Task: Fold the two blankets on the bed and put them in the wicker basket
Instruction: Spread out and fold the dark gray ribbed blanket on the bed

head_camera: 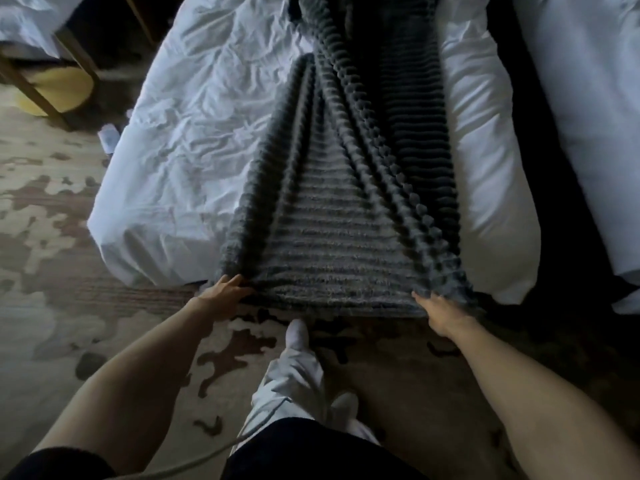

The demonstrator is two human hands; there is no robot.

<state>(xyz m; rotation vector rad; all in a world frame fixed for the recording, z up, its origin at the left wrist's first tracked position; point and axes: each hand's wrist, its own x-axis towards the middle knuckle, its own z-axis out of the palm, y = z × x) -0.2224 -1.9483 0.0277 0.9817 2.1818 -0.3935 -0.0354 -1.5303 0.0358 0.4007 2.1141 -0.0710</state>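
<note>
Gripping the near corners of the gray blanket [329,237], fingers closed on the fabric, the left hand [225,291] and right hand [439,308] stretch it along the bed [173,150]. Its far end lies bunched; a hard pull could drag it onto the carpet [52,237].

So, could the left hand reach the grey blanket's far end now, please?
Probably not: the left hand grips the grey blanket at the foot of the bed; the far end lies well further up.
</note>
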